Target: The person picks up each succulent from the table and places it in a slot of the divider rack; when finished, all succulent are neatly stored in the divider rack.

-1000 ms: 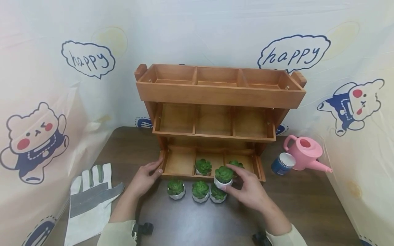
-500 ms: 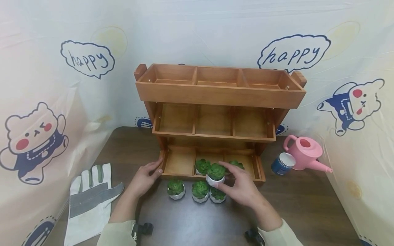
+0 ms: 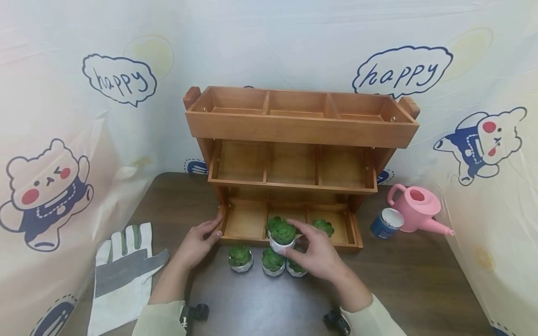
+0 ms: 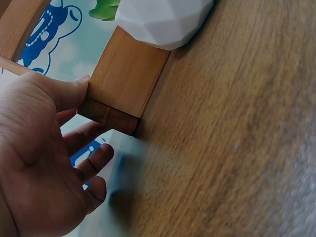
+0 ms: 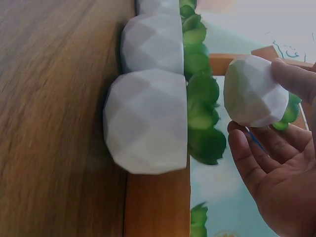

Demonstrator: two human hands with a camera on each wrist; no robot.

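My right hand [image 3: 317,254] pinches a potted succulent [image 3: 282,233] by its white faceted pot between thumb and fingers, raised in front of the bottom tray. At the bottom tray's left front corner, my left hand [image 3: 197,245] holds the wooden shelf [image 3: 301,129], thumb on the front board [image 4: 128,74] and fingers at the side. One succulent sits in the tray's middle compartment, mostly covered by the held one; another succulent [image 3: 323,227] is in the right compartment. On the table before the tray stand a left succulent [image 3: 240,258], a middle succulent [image 3: 273,262] and a right succulent [image 3: 297,269].
Right of the shelf are a blue tin [image 3: 384,226] with a white top and a pink watering can [image 3: 418,210]. A white and grey work glove [image 3: 123,275] lies on the left side of the table. Patterned cloth [image 3: 269,46] hangs behind and at both sides.
My right hand has carried the held succulent leftward, from above the right table succulent to in front of the middle compartment. My left hand has stayed at the tray corner.
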